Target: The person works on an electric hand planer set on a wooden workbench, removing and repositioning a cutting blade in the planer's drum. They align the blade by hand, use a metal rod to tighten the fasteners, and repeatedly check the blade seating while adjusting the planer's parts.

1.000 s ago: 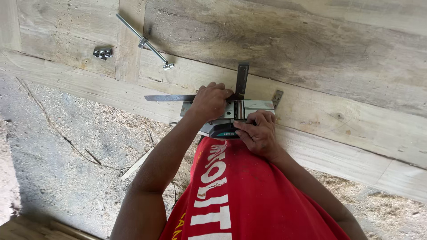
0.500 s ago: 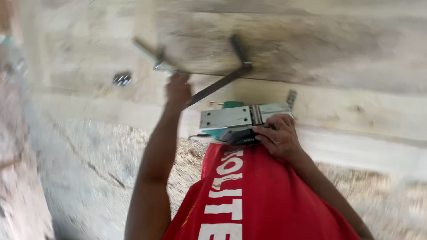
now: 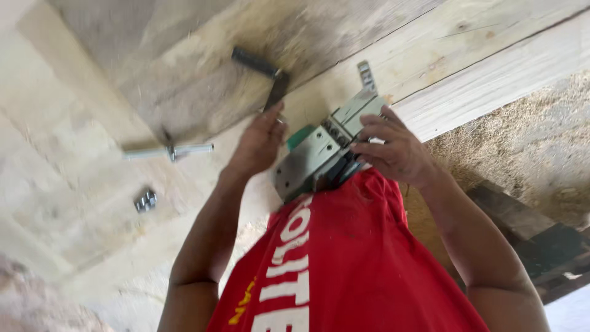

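My right hand [image 3: 396, 150] grips the planer [image 3: 326, 154]; my left hand [image 3: 258, 142], nearer, fingers extended, touches the dark square [image 3: 270, 77] just up-left of the planer, long arm running up-left.

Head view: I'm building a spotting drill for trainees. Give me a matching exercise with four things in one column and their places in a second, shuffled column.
Things:
1. green and grey metal power tool
2. dark L-shaped metal square
3. silver threaded bolt
4. small shiny metal nuts

Places:
A. lying on the pale wooden board, left of the left hand
B. lowest on the board, far left
C. under the right hand, against the red shirt
D. just above the left hand's fingertips

Pairs: 1-C, 2-D, 3-A, 4-B
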